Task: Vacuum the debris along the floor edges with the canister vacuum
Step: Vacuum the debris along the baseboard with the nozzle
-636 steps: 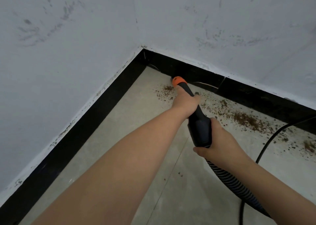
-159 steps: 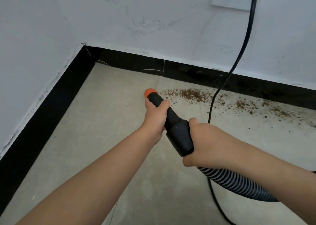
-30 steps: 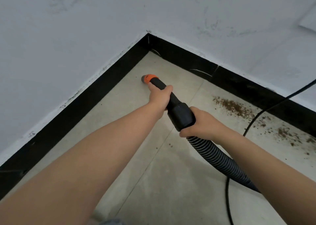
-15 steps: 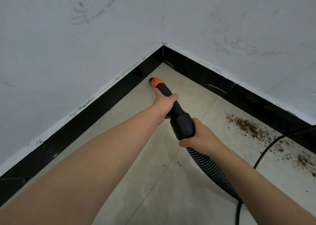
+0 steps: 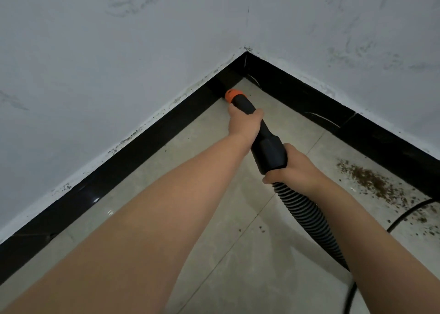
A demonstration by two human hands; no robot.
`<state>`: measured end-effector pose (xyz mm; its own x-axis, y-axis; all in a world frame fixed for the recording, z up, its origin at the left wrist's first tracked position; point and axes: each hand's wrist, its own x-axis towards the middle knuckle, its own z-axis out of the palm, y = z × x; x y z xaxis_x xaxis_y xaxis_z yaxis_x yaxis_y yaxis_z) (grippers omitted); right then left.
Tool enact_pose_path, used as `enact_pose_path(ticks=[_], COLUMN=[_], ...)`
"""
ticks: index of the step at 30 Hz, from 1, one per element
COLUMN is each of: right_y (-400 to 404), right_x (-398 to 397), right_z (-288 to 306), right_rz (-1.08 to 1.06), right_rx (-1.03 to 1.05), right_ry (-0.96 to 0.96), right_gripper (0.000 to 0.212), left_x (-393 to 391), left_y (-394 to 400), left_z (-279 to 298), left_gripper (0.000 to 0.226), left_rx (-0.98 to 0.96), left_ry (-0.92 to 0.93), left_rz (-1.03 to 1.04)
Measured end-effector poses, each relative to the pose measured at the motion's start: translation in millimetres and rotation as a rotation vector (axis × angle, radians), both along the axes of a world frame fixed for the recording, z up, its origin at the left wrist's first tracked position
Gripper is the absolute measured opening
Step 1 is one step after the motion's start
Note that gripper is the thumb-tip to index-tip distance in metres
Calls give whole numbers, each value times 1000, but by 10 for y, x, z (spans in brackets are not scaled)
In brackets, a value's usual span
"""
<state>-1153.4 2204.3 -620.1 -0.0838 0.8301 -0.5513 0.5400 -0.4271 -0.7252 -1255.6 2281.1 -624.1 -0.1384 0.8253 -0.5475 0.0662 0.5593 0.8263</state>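
I hold a black vacuum nozzle (image 5: 267, 147) with an orange tip (image 5: 232, 94). The tip sits at the foot of the left black baseboard (image 5: 142, 144), close to the room corner. My left hand (image 5: 245, 123) grips the narrow front part of the nozzle. Further back, my right hand (image 5: 292, 168) grips its wide end where the ribbed black hose (image 5: 307, 220) joins. Brown debris (image 5: 373, 182) lies on the floor along the right baseboard (image 5: 357, 132), well to the right of the tip. The canister itself is out of view.
A black power cord (image 5: 409, 211) crosses the floor at the right through the debris. White scuffed walls meet in the corner (image 5: 246, 51). A few crumbs (image 5: 262, 229) lie on the grey tile near the hose.
The orange tip has moved forward and left, from the open tile up to the left baseboard near the corner. Both hands keep the same grip.
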Motion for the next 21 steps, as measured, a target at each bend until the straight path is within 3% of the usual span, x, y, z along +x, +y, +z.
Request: enact_pose_path(ticks=[9, 13, 21], right_y=[-258, -288, -358], right_x=[239, 221, -24], right_z=[186, 218, 207], right_rz=[244, 302, 343], right_rx=[-209, -252, -224], right_ry=[200, 215, 160], right_gripper=[56, 65, 51], left_x=[-159, -213, -390], left_y=[-521, -655, -780], left_z=[96, 123, 162], left_gripper=[66, 62, 56], left_rx=[-187, -223, -197], left_ry=[-244, -241, -189], left_rz=[454, 530, 604])
